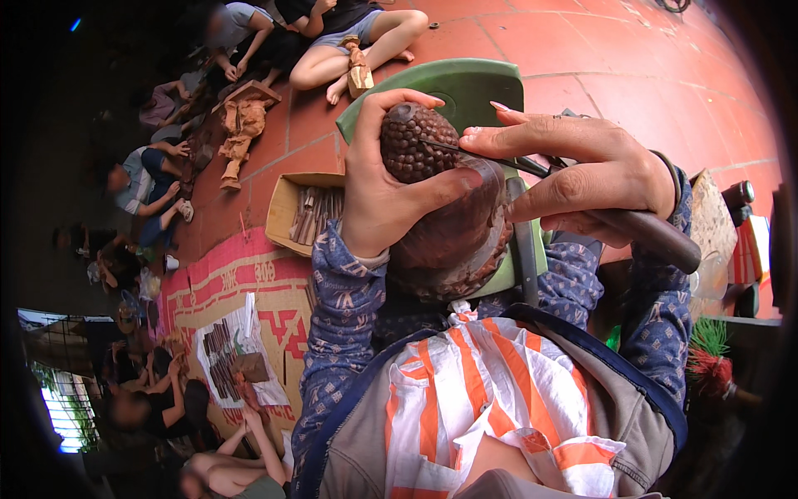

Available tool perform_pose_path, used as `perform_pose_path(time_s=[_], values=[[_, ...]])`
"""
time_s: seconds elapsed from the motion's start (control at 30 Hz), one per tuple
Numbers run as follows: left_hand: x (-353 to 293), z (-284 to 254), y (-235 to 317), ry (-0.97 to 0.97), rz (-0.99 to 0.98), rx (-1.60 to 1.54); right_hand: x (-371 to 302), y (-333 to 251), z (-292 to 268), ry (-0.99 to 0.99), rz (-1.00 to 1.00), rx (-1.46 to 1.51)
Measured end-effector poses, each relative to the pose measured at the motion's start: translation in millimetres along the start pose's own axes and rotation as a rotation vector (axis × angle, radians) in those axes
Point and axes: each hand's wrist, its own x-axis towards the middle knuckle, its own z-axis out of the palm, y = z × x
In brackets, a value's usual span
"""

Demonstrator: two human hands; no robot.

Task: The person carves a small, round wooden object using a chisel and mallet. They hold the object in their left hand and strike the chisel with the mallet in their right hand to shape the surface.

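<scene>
A dark brown wooden carving of a head, covered in rows of small round knobs, rests on or against a green plastic chair in front of me. My left hand wraps around it from the left, thumb lying across its side below the knobs. In my right hand is a carving chisel with a thin metal shank and a rounded dark wooden handle. The chisel's thin end reaches the knobs, while the right fingers stretch along the shank. My right palm hides part of the tool.
Left of the carving, a cardboard box holds several chisels. Further left, more tools lie on a white sheet over a pink-patterned mat. A reddish carved figure stands near several seated people. A green-bristled brush is at right.
</scene>
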Motion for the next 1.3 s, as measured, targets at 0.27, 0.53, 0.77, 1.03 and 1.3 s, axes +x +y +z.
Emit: perform_pose_path(time_s=[0.27,0.53,0.77,1.03,1.3], values=[[2,-3,1,0.008,0.04,0.126,-10,38,14,0.183,-0.039,0.55],[3,-5,-1,-0.016,0.013,0.055,-19,51,45,0.322,-0.255,0.781],[0,-3,-4,0.006,-0.005,0.019,-15,30,60,0.525,-0.045,0.619],[-2,-4,-4,0.018,-0.016,0.01,-14,31,41,0.353,-0.115,0.439],[-2,-4,-1,0.032,-0.005,0.097,-10,31,37,0.292,-0.114,0.428]])
